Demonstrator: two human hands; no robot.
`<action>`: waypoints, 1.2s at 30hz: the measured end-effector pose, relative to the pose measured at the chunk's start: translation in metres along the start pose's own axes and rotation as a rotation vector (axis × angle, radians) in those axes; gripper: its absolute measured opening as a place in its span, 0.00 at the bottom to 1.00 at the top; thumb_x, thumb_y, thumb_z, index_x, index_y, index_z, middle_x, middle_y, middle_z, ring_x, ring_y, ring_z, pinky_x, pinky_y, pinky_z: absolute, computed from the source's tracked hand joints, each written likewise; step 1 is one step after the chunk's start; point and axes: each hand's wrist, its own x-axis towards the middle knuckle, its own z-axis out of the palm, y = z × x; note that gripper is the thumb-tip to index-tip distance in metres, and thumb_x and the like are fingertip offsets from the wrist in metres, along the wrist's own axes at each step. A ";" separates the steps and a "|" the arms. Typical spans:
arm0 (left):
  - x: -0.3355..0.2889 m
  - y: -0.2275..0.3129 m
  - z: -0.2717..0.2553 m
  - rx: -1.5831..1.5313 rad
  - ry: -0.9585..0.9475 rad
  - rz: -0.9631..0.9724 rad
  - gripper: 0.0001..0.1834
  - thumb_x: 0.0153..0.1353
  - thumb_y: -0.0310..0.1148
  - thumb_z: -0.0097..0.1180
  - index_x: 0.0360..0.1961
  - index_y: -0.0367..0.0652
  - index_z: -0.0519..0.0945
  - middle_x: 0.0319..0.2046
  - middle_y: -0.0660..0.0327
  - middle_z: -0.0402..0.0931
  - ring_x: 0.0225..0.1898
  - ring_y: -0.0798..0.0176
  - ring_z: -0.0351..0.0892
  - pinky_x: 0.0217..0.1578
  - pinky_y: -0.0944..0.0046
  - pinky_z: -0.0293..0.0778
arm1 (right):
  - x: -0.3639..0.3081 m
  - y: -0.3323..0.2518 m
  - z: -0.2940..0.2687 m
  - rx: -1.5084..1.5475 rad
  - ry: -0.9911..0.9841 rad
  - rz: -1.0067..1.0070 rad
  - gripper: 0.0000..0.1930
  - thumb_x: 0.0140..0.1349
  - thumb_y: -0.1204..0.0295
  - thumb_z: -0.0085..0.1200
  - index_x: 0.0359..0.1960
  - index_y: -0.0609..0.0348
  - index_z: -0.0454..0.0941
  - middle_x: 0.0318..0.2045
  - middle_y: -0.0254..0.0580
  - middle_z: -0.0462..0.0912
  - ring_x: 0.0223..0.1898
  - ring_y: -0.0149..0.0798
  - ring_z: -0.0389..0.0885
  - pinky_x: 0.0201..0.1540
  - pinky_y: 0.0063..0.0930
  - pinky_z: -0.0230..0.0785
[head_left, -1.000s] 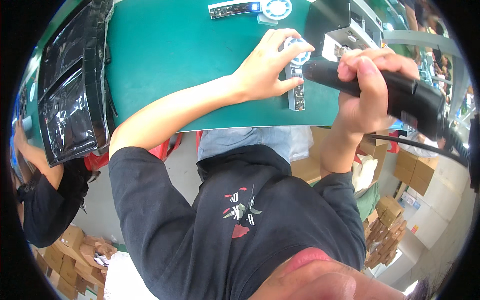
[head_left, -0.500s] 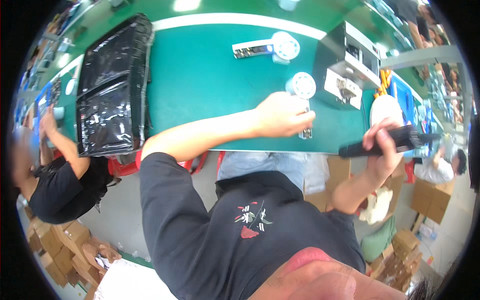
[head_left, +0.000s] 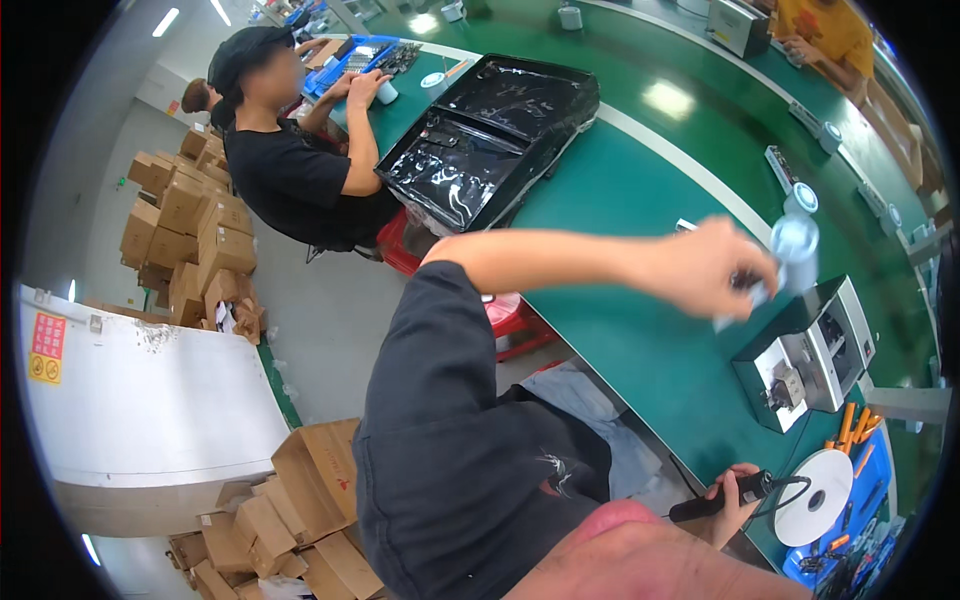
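Note:
My left hand (head_left: 718,268) reaches far out over the green table, blurred by motion. Its fingers are closed round a small, partly dark piece, apparently the handle of a white round-headed device (head_left: 796,242), which might be a handheld fan. The join between hand and device is smeared. A pale handle end (head_left: 685,226) shows behind the wrist. My right hand (head_left: 735,492), low at the table's near edge, grips a black electric screwdriver (head_left: 752,488) with a cable. Beyond the table's white edge lies a similar round-headed device (head_left: 800,197).
A metal screw feeder (head_left: 805,355) stands right of my left hand. Nearer are a white reel (head_left: 815,498) and a blue tray (head_left: 875,480) with orange-handled tools. A black plastic-lined case (head_left: 490,135) lies on the left, beside a seated co-worker (head_left: 300,150). Cartons (head_left: 310,480) are stacked behind.
The view has turned, so the table now slants down to the right. My left hand has moved outward, away from my body. My right hand still holds the screwdriver, now lower by the table edge.

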 end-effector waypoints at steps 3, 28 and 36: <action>0.090 -0.049 -0.018 0.372 0.026 0.111 0.14 0.55 0.30 0.63 0.42 0.48 0.93 0.36 0.56 0.90 0.35 0.52 0.90 0.40 0.53 0.84 | 0.000 -0.004 0.016 0.005 0.067 -0.036 0.14 0.66 0.79 0.65 0.49 0.66 0.75 0.31 0.43 0.78 0.22 0.31 0.76 0.25 0.23 0.70; 0.317 -0.231 0.072 0.643 -0.626 -0.105 0.33 0.53 0.28 0.60 0.64 0.57 0.84 0.55 0.48 0.85 0.56 0.42 0.85 0.55 0.48 0.82 | -0.009 0.018 0.017 -0.010 0.283 -0.062 0.15 0.60 0.80 0.66 0.47 0.66 0.77 0.31 0.41 0.77 0.19 0.30 0.75 0.21 0.21 0.69; 0.286 -0.215 0.061 0.843 -0.766 -0.035 0.39 0.53 0.20 0.64 0.68 0.61 0.81 0.58 0.51 0.85 0.59 0.43 0.85 0.56 0.46 0.83 | -0.003 0.005 0.026 0.007 0.297 -0.078 0.16 0.61 0.79 0.66 0.48 0.67 0.76 0.31 0.43 0.76 0.19 0.32 0.75 0.22 0.24 0.70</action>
